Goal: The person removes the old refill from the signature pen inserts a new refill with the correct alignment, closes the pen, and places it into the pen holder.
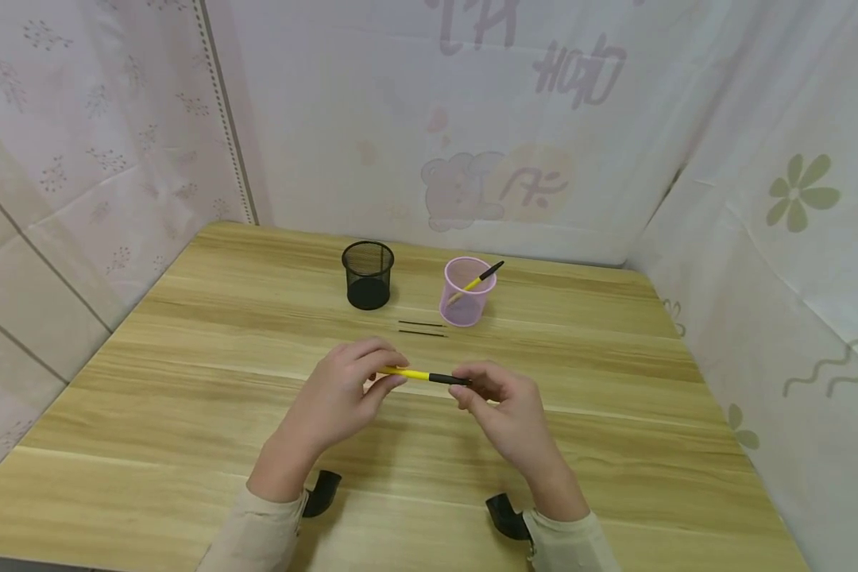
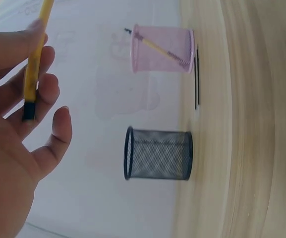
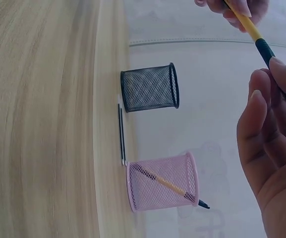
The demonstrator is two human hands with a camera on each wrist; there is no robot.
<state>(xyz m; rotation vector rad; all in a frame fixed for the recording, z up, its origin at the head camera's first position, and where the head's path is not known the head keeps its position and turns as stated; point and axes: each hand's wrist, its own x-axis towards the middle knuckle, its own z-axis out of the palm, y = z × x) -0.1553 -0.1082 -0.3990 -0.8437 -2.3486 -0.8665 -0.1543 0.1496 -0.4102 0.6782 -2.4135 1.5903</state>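
Observation:
A yellow pen [image 1: 418,374] with a black end section is held level above the table between both hands. My left hand [image 1: 346,389] pinches its yellow part with thumb and fingers; in the left wrist view a short black end [image 2: 28,111] shows below the fingers. At the black section, my right hand [image 1: 504,405] pinches with thumb and fingertips. Beyond the hands, two thin dark pen refills [image 1: 422,334] lie side by side on the table. A pink mesh pen holder [image 1: 463,310] stands behind them to the right, with another yellow-and-black pen [image 1: 481,278] leaning inside.
A black mesh pen holder [image 1: 368,290] stands upright left of the pink one. The wood-grain table [image 1: 186,381] meets printed curtains [image 1: 372,119] at its back and sides. Black curved pieces [image 1: 508,518] sit at both wrists, by the sleeves.

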